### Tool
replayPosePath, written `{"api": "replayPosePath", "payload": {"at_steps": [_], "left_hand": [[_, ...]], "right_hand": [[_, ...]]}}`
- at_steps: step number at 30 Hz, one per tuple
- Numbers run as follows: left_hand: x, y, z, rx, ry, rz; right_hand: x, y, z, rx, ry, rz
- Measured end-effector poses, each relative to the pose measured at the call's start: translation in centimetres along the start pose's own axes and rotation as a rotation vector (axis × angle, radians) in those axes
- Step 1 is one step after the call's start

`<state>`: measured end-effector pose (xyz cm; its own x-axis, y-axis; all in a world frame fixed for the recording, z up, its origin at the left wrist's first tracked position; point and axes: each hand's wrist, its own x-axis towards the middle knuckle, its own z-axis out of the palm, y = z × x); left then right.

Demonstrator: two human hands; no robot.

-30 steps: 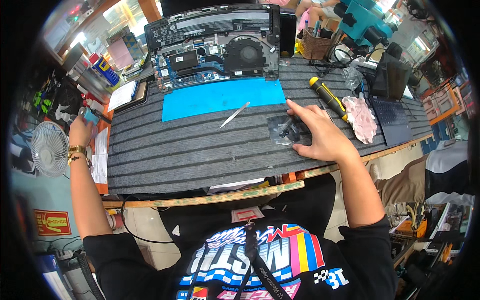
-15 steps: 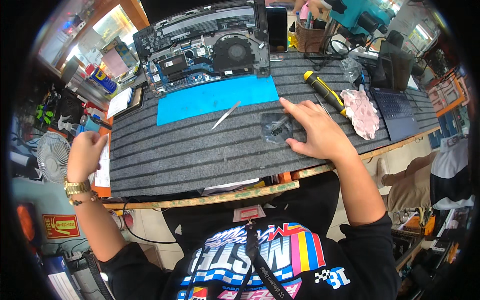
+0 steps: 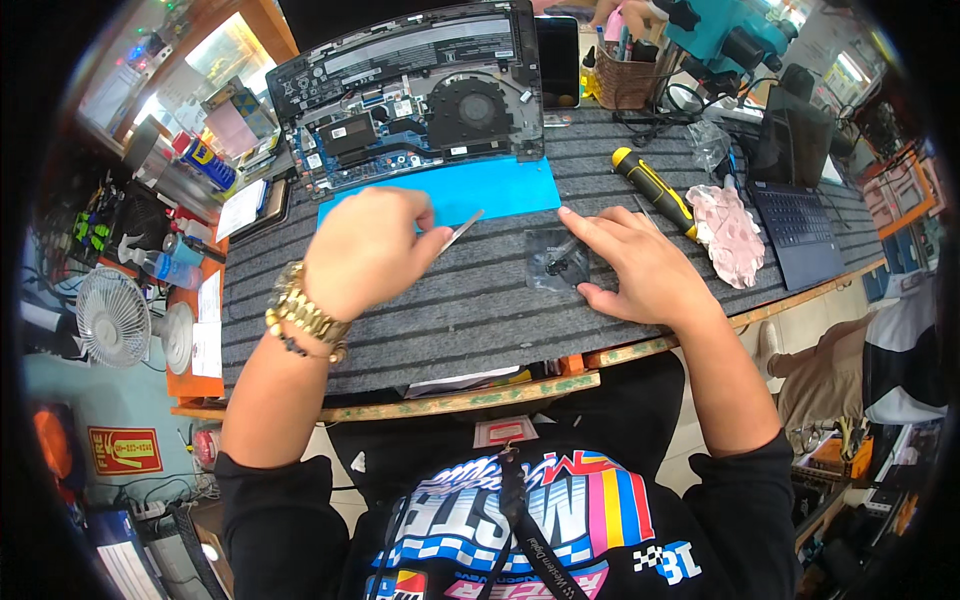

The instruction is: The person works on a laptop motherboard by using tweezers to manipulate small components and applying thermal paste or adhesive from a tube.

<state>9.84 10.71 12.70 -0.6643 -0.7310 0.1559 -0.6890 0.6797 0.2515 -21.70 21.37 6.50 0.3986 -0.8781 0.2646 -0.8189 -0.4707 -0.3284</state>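
Observation:
My left hand (image 3: 372, 250), with curled fingers, hovers at the near edge of the blue mat (image 3: 520, 185), its thumb by a thin silver tool (image 3: 470, 222); whether it grips the tool is hidden. My right hand (image 3: 645, 270) rests on the desk with fingers spread around a small clear packet (image 3: 550, 268) holding a dark part. An opened laptop (image 3: 420, 95) with exposed board, battery and fan stands tilted behind the mat. A yellow-and-black screwdriver (image 3: 652, 190) and crumpled pale pink material (image 3: 726, 237) lie right of my right hand.
A dark laptop (image 3: 790, 220) and a teal microscope (image 3: 720, 35) are at the right, cables and a pen basket (image 3: 625, 75) behind. Cans, bottles and a small fan (image 3: 105, 315) crowd the left. Another person (image 3: 900, 360) stands beyond the desk's right edge.
My left hand has moved from among the bottles at the left, across the desk to the silver tool by the blue mat. My right hand stays around the packet.

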Motion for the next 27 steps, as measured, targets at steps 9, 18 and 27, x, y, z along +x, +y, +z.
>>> {"api": "replayPosePath", "payload": {"at_steps": [9,18,27], "left_hand": [[0.5,-1.3,6.8,0.114,0.004,-0.027],[2.1,-2.8,7.8,0.02,0.013,0.047],[3.5,-2.6,5.0,-0.672,-0.093,-0.142]], "right_hand": [[-0.7,0.9,-0.6,-0.082,0.245,0.137],[-1.4,4.4,-0.6,-0.23,0.066,0.579],[-0.9,4.6,-2.6,1.156,0.295,0.587]]}}
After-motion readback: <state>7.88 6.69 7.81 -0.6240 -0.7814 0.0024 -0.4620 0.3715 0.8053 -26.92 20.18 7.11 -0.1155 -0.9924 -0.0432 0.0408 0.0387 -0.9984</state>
